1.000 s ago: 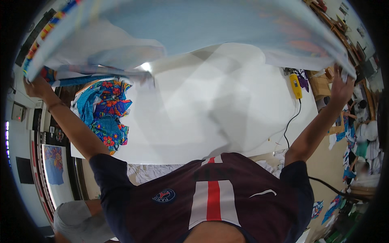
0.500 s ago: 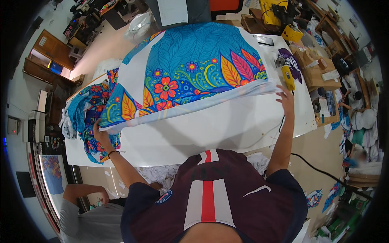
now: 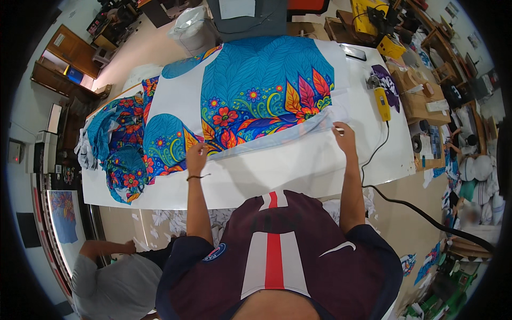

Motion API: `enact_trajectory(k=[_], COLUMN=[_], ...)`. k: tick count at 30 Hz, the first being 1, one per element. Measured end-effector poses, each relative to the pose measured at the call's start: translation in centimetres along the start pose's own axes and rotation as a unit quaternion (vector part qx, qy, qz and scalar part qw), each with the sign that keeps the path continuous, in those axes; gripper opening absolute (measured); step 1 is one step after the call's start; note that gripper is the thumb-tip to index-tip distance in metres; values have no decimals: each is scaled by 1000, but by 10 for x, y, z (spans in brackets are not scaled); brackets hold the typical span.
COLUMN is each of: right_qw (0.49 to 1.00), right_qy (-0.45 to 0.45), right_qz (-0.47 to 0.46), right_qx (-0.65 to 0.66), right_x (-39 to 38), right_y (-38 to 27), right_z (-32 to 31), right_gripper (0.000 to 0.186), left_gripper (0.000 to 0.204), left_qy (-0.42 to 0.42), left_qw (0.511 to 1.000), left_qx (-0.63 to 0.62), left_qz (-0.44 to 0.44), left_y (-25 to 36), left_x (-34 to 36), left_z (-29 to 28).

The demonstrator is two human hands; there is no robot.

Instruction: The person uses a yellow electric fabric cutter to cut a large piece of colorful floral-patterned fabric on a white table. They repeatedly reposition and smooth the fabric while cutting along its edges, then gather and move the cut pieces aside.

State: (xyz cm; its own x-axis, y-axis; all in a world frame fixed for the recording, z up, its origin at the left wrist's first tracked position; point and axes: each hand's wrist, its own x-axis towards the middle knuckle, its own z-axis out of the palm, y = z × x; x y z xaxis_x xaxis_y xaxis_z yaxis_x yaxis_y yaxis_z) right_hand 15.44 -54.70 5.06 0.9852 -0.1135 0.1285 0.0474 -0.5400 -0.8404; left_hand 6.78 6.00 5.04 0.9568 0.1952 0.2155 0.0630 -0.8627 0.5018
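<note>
A large printed fabric panel (image 3: pixel 256 69), turquoise with bright flowers and leaves, lies across the white table with its near edge turned up into a pale strip. My left hand (image 3: pixel 196 157) is closed at that near edge, left of its middle, and seems to pinch the cloth. Over the panel's near right corner is my right hand (image 3: pixel 345 140), its fingers slightly apart beside the pale strip; whether they touch it is hard to see. More printed pieces lie under and left of the panel, including a crumpled heap (image 3: pixel 125 160).
A yellow corded tool (image 3: pixel 382 104) lies on the table (image 3: pixel 298 178) at right, its black cable running off the edge. Behind it are a phone (image 3: pixel 353 52) and purple cloth (image 3: pixel 386 85). A person in grey (image 3: pixel 120 285) is at lower left. Cardboard boxes (image 3: pixel 421 101) stand right.
My left hand has left the panel's left corner and moved right along the near edge. My right hand has come inward. The panel now lies flatter and its left part rests on the table.
</note>
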Motion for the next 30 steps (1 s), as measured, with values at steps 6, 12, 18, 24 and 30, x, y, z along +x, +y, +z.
enact_trajectory(k=[6,12,18,24,30], right_qw=[997,991,988,985,990], right_qy=[-69,-37,0,2,105], right_qz=[-30,-101,-22,-16,-39], right_qx=[27,-78,-153,-172,-87], right_x=[19,65,81,88,9], right_y=[-19,0,-38,7,-6], right_z=[51,59,36,11,-12], right_gripper=[31,59,54,24,15], left_gripper=[37,63,51,30,21], left_qy=[-91,-141,-188,-138,-168], left_qw=[993,987,982,980,981], left_qx=[-14,51,15,-60,-92], left_qz=[68,52,21,134,39], left_y=[63,101,105,95,78], left_x=[-20,-10,-11,-8,-31], left_z=[46,45,27,31,26])
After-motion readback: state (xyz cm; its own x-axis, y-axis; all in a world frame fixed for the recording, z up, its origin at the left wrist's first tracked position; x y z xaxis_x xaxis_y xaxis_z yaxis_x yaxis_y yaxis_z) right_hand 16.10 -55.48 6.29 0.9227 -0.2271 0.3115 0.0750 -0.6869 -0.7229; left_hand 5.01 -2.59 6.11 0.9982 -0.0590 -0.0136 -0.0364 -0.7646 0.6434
